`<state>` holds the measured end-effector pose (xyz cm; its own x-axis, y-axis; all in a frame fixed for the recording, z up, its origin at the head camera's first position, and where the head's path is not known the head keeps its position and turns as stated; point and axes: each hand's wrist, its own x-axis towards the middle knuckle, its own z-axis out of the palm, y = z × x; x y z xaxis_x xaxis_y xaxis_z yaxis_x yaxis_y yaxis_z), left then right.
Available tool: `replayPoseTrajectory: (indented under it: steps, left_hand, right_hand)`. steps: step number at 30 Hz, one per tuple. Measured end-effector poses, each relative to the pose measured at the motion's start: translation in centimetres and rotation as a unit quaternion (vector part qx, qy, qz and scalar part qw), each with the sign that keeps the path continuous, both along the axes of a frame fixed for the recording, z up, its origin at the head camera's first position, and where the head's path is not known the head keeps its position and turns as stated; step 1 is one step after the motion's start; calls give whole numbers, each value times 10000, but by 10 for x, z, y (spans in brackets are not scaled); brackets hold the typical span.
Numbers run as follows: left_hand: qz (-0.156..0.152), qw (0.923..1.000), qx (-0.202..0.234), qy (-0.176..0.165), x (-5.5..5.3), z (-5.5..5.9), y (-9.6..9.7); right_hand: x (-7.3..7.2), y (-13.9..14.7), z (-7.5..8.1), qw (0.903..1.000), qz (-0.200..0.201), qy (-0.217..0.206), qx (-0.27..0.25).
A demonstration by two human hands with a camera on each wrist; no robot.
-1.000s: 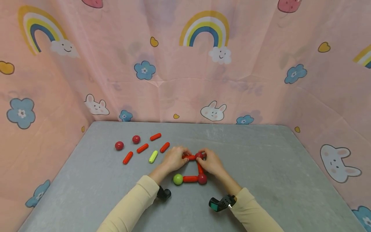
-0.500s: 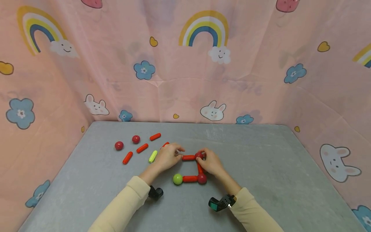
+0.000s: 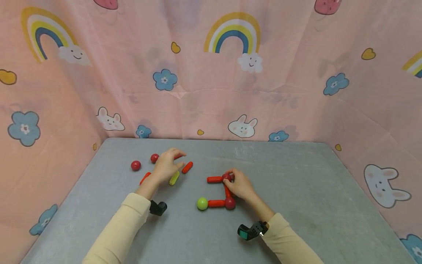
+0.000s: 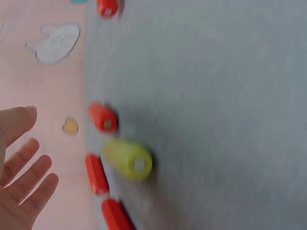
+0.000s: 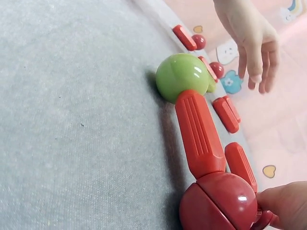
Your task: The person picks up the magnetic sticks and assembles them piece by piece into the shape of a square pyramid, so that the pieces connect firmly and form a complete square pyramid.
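Observation:
My right hand [image 3: 242,185] pinches the red ball [image 3: 226,176] at the far corner of a joined shape of balls and rods. From that ball a red rod [image 3: 214,179] points left with a free end. Another rod runs back to a darker red ball [image 3: 230,203], and a third red rod [image 3: 216,203] links it to a green ball [image 3: 202,204]. My left hand [image 3: 165,167] hovers with spread fingers over loose pieces, holding nothing. Close by its thumb are a yellow-green rod [image 4: 127,159] and a red rod [image 3: 187,167]; it partly covers another red rod [image 3: 178,156].
Two loose red balls, one farther left [image 3: 136,165] and one beside the left hand [image 3: 154,158], lie on the grey table [image 3: 296,190]. A red rod [image 3: 145,178] shows partly behind the left wrist. A pink printed cloth [image 3: 197,110] stands around the table.
My left hand has let go of the left-pointing red rod and moved left and away, over the loose pieces. My right hand has stayed on the far corner's red ball.

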<state>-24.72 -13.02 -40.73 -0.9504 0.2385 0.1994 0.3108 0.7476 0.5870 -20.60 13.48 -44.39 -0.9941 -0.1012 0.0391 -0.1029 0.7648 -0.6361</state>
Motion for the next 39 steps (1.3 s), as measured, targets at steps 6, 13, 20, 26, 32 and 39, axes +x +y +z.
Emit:
replayPoseTrajectory:
  steps: [6, 13, 20, 26, 32, 39]
  left_hand:
    - [389, 9991, 128, 85, -8, 0, -25]
    - [841, 9965, 11, -32, -14, 0, -47]
    - [1318, 9908, -119, -288, -18, -11, -58]
    - [1600, 9856, -186, -511, -21, -19, -60]
    - [1726, 9826, -328, -605, -21, -24, -60]
    - [1736, 9826, -343, -568, -22, -27, -60]
  right_hand:
    - [0, 0, 0, 10000, 11, -45, -22]
    - [-1, 0, -2, 10000, -39, -36, -23]
    - [1, 0, -3, 9999, -2, 100, -36]
    - [2, -1, -3, 10000, -30, 34, -74]
    - [1, -1, -4, 9999, -68, -5, -76]
    - [1, -1, -3, 9999, -79, 1, -99]
